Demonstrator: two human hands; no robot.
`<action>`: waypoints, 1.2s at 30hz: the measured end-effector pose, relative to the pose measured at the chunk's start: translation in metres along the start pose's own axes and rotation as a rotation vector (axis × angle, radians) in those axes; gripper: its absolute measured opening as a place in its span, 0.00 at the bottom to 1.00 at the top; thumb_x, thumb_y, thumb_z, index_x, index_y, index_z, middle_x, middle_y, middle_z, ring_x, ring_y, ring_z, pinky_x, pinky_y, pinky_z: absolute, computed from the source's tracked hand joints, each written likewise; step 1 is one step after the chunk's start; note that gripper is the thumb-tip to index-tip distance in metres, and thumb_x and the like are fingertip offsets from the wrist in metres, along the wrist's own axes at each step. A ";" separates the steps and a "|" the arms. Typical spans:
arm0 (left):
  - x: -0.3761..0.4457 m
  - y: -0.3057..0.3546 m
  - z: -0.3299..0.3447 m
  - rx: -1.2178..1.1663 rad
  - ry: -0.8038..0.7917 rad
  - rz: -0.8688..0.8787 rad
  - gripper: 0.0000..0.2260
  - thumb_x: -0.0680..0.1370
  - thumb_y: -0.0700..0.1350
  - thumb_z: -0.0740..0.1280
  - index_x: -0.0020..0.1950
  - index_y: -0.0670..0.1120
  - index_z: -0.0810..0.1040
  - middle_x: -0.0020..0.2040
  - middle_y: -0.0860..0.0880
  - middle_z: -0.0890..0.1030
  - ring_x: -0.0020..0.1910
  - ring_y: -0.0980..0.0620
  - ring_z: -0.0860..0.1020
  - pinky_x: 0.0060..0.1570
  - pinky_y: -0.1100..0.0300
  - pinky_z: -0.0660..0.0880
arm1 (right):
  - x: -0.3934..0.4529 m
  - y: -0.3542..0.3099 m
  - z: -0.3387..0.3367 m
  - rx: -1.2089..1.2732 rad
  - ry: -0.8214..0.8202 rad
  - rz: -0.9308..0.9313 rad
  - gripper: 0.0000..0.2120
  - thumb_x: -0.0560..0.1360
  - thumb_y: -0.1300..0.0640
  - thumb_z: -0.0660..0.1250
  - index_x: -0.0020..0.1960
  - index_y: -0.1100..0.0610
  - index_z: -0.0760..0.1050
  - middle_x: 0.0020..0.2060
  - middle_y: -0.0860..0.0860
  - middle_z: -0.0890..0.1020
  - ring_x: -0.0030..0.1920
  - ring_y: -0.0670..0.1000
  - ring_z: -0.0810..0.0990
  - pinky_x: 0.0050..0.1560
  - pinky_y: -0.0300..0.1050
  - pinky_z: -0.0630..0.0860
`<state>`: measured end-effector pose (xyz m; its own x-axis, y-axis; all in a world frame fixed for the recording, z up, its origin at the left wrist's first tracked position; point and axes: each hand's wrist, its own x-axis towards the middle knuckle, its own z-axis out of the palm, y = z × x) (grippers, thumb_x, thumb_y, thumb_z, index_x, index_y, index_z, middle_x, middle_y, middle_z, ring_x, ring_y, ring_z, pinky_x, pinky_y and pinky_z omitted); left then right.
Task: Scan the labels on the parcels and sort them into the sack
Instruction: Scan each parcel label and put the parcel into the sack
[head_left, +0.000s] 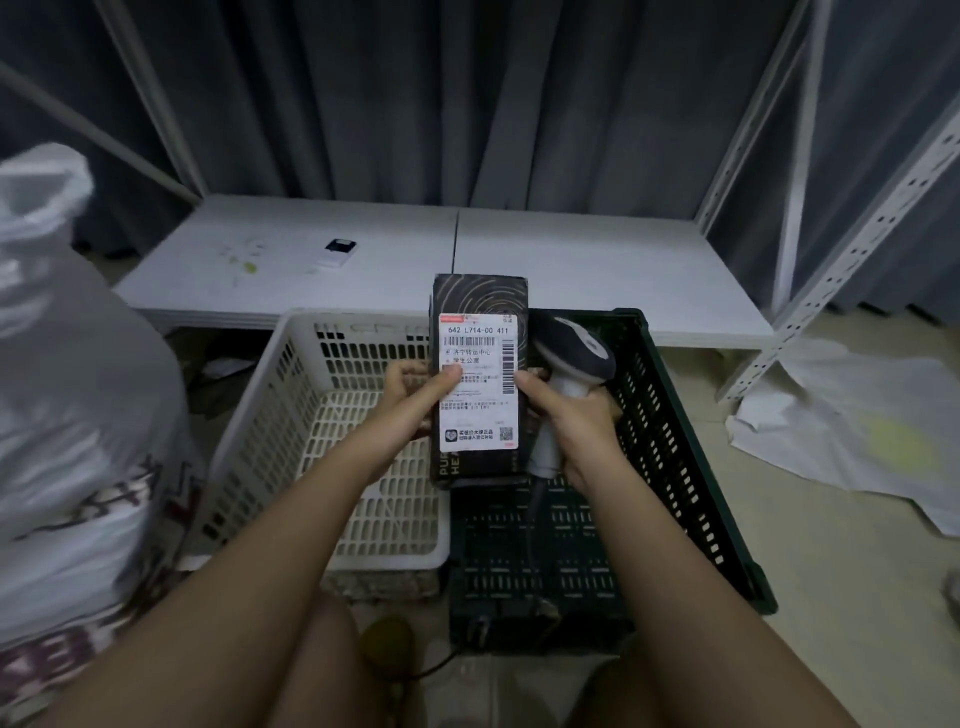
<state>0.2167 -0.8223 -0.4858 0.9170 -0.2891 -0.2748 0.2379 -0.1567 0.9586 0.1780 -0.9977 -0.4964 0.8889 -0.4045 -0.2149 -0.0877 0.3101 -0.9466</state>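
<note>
Our left hand (415, 392) grips the dark parcel (480, 301), label (478, 382) up for reading; our right hand (576, 415) clasps the scanner (571, 353) beside it.

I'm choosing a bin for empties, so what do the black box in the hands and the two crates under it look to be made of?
The parcel looks like printed cardboard with a matte dark finish: sharp folded edges, swirl print, a paper label stuck on. The white crate and the dark green crate look like moulded plastic, going by their slotted lattice walls and thick rims.
</note>
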 end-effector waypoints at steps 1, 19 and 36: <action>-0.005 0.001 -0.004 -0.026 -0.002 -0.019 0.27 0.74 0.55 0.67 0.68 0.50 0.59 0.57 0.51 0.75 0.52 0.52 0.76 0.57 0.55 0.74 | -0.003 0.000 0.001 -0.011 -0.007 0.009 0.19 0.67 0.61 0.78 0.54 0.67 0.79 0.49 0.60 0.85 0.52 0.60 0.84 0.57 0.63 0.79; 0.015 -0.038 -0.044 -0.118 0.249 -0.070 0.23 0.73 0.53 0.72 0.67 0.54 0.74 0.56 0.52 0.80 0.50 0.56 0.79 0.56 0.55 0.75 | -0.013 0.007 0.004 -0.366 -0.298 0.070 0.11 0.73 0.57 0.74 0.37 0.57 0.74 0.26 0.51 0.73 0.25 0.48 0.71 0.30 0.43 0.72; 0.032 -0.047 -0.041 -0.075 0.238 -0.047 0.28 0.72 0.54 0.73 0.70 0.52 0.71 0.62 0.49 0.79 0.58 0.50 0.78 0.59 0.52 0.73 | -0.027 -0.016 -0.016 -0.399 -0.347 0.028 0.11 0.71 0.57 0.75 0.38 0.60 0.75 0.23 0.54 0.72 0.22 0.49 0.69 0.32 0.45 0.74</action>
<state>0.2478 -0.7851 -0.5360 0.9517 -0.0510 -0.3027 0.2973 -0.0921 0.9503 0.1484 -1.0058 -0.4792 0.9743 -0.0714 -0.2137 -0.2182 -0.0622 -0.9739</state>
